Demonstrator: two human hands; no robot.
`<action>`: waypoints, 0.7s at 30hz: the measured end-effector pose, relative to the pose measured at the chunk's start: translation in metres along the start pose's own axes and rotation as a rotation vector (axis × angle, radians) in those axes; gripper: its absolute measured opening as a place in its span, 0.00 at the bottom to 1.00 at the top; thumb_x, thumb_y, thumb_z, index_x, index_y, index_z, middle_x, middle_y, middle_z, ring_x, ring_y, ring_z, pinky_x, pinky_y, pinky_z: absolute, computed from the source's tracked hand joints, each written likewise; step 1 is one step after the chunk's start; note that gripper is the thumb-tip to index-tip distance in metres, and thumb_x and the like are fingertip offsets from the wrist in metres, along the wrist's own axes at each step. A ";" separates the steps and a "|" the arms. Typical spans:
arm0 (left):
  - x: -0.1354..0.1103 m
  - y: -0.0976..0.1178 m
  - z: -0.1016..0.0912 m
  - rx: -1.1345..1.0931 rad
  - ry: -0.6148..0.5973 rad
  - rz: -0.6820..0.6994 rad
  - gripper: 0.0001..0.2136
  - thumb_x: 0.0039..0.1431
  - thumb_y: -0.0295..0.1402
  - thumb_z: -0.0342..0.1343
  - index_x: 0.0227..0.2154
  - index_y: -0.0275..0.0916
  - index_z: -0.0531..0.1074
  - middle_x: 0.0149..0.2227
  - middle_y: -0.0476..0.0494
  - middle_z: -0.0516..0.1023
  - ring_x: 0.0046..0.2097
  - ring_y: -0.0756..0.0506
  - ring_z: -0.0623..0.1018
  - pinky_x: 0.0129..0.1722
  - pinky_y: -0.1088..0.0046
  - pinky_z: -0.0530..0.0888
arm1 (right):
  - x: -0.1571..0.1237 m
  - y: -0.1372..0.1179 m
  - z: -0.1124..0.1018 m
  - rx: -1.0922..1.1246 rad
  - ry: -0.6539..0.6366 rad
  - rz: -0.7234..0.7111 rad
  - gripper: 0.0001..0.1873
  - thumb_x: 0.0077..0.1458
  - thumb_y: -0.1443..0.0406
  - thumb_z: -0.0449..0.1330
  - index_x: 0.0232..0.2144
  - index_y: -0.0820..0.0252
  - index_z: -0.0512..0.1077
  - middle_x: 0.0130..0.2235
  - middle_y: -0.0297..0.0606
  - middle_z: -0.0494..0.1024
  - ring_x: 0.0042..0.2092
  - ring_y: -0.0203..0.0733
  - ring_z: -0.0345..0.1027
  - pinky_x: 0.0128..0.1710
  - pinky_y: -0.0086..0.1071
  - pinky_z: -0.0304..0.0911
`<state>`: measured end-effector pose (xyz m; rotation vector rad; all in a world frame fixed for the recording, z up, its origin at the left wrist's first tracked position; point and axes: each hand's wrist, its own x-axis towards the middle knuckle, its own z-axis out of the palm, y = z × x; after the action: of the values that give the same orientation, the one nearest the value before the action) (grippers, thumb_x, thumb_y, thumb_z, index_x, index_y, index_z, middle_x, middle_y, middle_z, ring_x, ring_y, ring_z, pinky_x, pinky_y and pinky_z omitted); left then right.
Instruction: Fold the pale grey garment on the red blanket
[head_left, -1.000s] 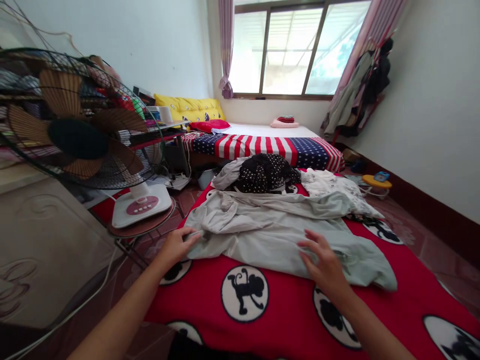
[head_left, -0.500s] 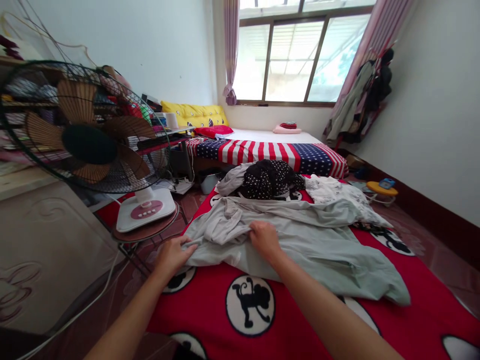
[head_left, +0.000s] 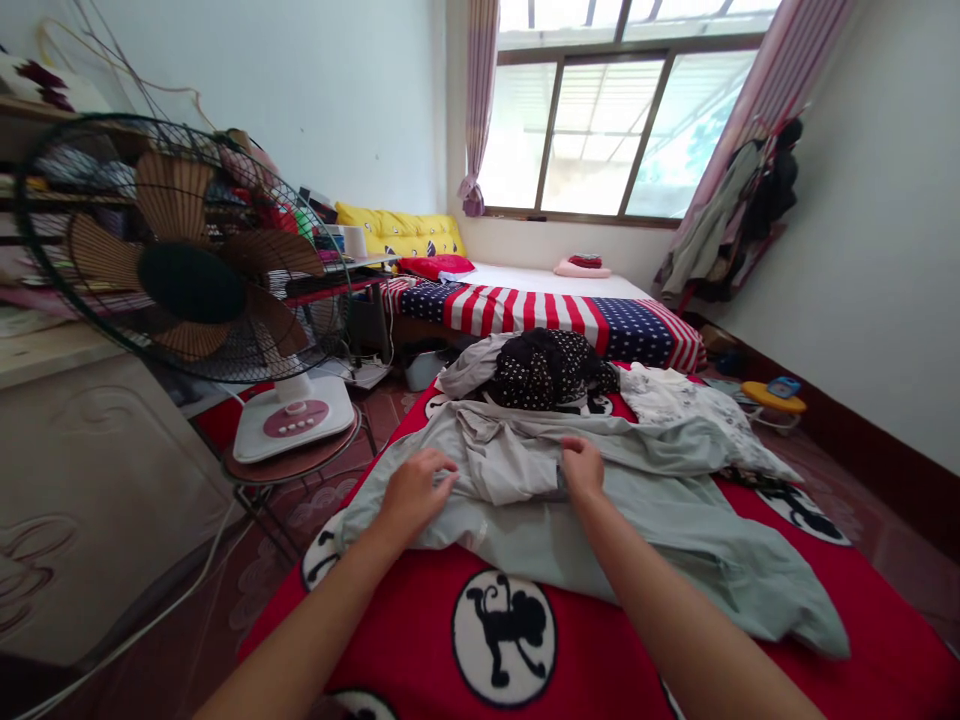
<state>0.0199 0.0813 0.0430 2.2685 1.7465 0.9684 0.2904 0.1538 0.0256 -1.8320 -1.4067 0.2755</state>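
The pale grey-green garment (head_left: 600, 540) lies spread across the near half of a red monkey-print blanket (head_left: 420, 640), its near part fairly smooth and its hem trailing off to the right, while a rumpled ridge of cloth still runs along its far side. Beyond it sit a dark polka-dot garment (head_left: 540, 372), bunched in a heap, and a white printed garment (head_left: 690, 415), loose to the far right; neither looks smoothed out. The left hand (head_left: 412, 492) is half-curled on the garment's left part, fingers resting on the cloth, though whether it grips cannot be told. The right hand (head_left: 581, 468) is drawn narrow at the centre — pinching a fold of the same cloth. Off to the left stands a pedestal fan (head_left: 187, 280), its base (head_left: 294, 420) on a round stool top (head_left: 255, 472).
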 end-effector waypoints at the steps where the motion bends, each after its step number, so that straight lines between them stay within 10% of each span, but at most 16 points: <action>1: -0.001 0.007 0.007 -0.011 0.001 0.025 0.05 0.56 0.32 0.56 0.30 0.41 0.77 0.35 0.46 0.78 0.41 0.45 0.76 0.43 0.70 0.70 | 0.005 -0.009 -0.002 0.010 0.030 -0.019 0.23 0.44 0.72 0.47 0.40 0.68 0.75 0.37 0.48 0.79 0.37 0.47 0.73 0.38 0.35 0.64; 9: -0.027 0.011 0.051 -0.067 0.008 0.141 0.05 0.59 0.31 0.55 0.32 0.42 0.76 0.31 0.47 0.81 0.35 0.45 0.79 0.35 0.71 0.70 | 0.009 -0.095 0.040 -0.006 -0.317 -0.419 0.12 0.45 0.70 0.59 0.34 0.55 0.76 0.40 0.34 0.79 0.40 0.39 0.72 0.43 0.28 0.63; 14: -0.033 0.006 0.058 -0.099 -0.015 0.274 0.09 0.63 0.35 0.51 0.33 0.42 0.75 0.30 0.44 0.81 0.32 0.45 0.80 0.32 0.71 0.71 | -0.011 -0.099 0.075 -0.165 -0.417 -0.360 0.28 0.33 0.70 0.71 0.43 0.61 0.74 0.47 0.49 0.76 0.44 0.50 0.72 0.44 0.38 0.64; 21: -0.038 0.013 0.050 -0.152 -0.017 0.419 0.11 0.63 0.35 0.49 0.31 0.39 0.74 0.26 0.43 0.76 0.29 0.47 0.76 0.30 0.72 0.71 | 0.021 -0.112 0.051 -0.113 -0.381 -0.308 0.03 0.48 0.68 0.62 0.29 0.58 0.76 0.36 0.40 0.80 0.42 0.46 0.74 0.41 0.34 0.65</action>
<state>0.0536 0.0563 -0.0064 2.5799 1.1619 1.0990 0.1871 0.2032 0.0749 -1.6754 -1.9789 0.4081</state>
